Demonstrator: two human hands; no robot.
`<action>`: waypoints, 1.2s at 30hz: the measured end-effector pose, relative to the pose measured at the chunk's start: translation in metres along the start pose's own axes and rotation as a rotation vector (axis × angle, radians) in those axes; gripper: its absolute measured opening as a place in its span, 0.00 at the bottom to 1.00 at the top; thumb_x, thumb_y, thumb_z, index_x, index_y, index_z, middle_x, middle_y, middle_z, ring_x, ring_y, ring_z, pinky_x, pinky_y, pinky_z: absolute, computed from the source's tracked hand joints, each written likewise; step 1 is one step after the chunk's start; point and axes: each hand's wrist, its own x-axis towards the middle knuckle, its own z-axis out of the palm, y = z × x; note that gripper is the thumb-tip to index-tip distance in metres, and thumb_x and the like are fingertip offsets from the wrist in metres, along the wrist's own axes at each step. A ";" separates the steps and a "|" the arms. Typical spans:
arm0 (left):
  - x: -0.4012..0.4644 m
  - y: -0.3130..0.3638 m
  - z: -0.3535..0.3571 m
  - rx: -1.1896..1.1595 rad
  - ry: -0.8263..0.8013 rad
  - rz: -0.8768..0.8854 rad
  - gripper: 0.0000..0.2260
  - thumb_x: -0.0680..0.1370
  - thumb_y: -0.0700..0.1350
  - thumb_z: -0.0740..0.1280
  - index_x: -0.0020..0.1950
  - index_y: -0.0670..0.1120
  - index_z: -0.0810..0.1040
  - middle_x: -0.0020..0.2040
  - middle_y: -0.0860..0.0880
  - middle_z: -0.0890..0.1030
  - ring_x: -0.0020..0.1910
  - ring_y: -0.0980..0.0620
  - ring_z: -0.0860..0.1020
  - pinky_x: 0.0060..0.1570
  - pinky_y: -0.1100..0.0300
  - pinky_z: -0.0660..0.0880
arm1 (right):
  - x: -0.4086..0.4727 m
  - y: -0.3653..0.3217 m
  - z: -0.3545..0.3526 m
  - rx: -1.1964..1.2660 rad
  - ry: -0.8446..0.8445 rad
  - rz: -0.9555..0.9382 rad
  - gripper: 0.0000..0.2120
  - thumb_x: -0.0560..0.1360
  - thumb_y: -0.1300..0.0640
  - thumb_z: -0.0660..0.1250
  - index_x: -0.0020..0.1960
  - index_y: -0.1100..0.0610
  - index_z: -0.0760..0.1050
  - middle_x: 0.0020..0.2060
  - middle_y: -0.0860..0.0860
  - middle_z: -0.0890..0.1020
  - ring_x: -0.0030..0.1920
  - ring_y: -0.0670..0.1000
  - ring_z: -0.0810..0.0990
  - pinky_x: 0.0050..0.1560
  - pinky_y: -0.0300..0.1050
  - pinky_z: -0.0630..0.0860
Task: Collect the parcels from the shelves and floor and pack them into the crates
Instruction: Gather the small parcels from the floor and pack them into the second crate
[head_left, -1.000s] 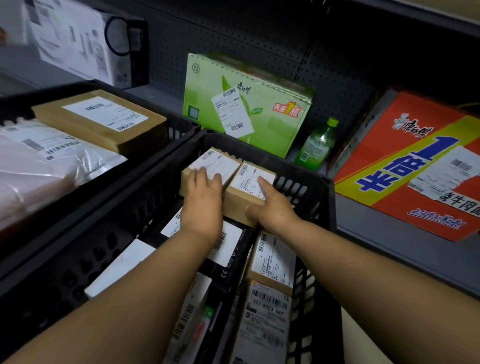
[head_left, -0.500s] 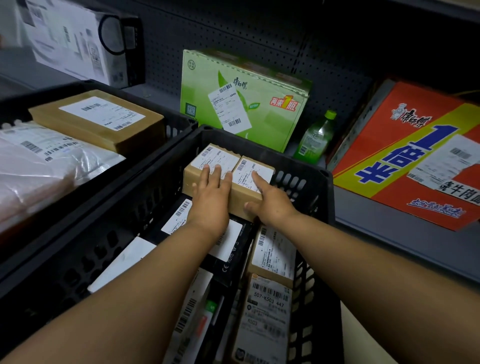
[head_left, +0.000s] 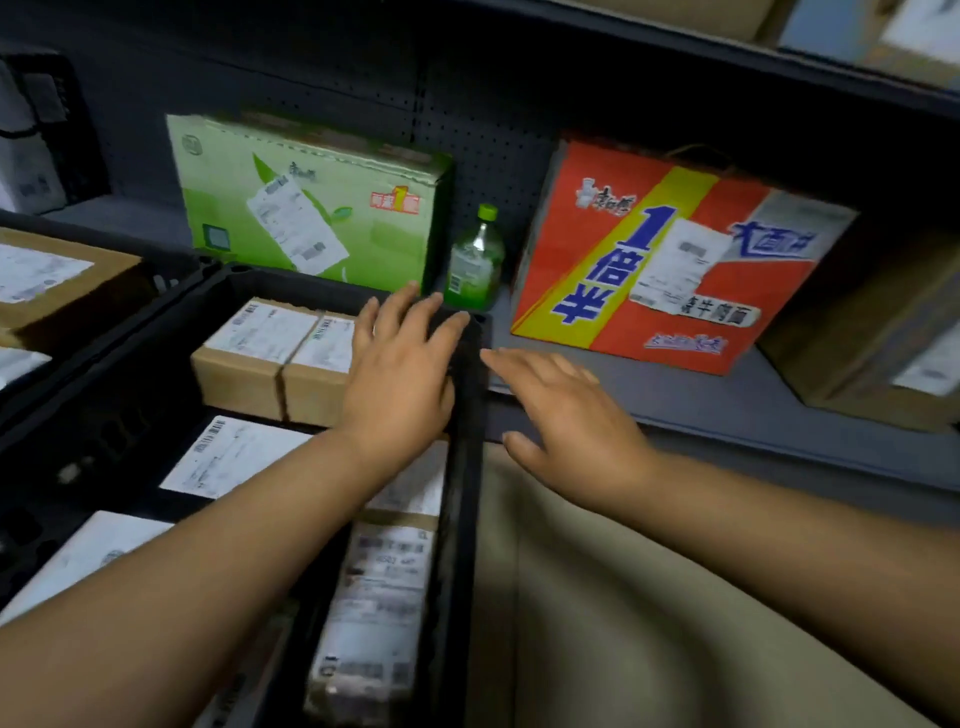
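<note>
Head view: both hands are empty with fingers spread, left hand (head_left: 400, 379) over the crate (head_left: 467, 415) at centre, right hand (head_left: 571, 410) past its rim, likely heading for the red box (head_left: 597, 249) at right. Two parcels (head_left: 270, 348) sit packed side by side inside.

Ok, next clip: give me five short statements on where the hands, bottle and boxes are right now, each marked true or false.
1. Both hands are empty. True: the left hand and right hand have straight fingers and hold nothing.
2. The green bottle lies inside the black crate. False: it stands upright on the shelf, between the green box and the red box.
3. Two small brown parcels sit side by side at the crate's far end. True.
4. The right hand is over the crate. False: it is outside the crate, to its right.
5. The red box carries a white shipping label. True.
</note>
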 end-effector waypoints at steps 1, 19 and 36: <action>0.005 0.020 -0.004 -0.031 0.004 0.053 0.26 0.68 0.41 0.70 0.67 0.45 0.73 0.66 0.41 0.73 0.70 0.39 0.63 0.66 0.41 0.60 | -0.018 0.011 -0.005 -0.020 0.004 0.015 0.35 0.72 0.52 0.66 0.76 0.49 0.55 0.73 0.48 0.63 0.71 0.50 0.60 0.69 0.45 0.57; -0.043 0.353 0.076 -0.343 -0.440 0.698 0.26 0.75 0.45 0.63 0.73 0.52 0.62 0.69 0.51 0.69 0.65 0.49 0.67 0.60 0.55 0.67 | -0.398 0.212 0.017 -0.118 -0.274 0.648 0.31 0.72 0.56 0.66 0.73 0.52 0.61 0.71 0.52 0.65 0.70 0.54 0.65 0.67 0.47 0.61; -0.124 0.483 0.160 -0.506 -0.758 0.861 0.27 0.78 0.49 0.61 0.75 0.51 0.57 0.71 0.51 0.66 0.65 0.51 0.67 0.59 0.57 0.68 | -0.667 0.180 0.099 0.280 -0.518 2.068 0.40 0.72 0.36 0.63 0.74 0.52 0.50 0.70 0.63 0.58 0.68 0.66 0.62 0.67 0.63 0.63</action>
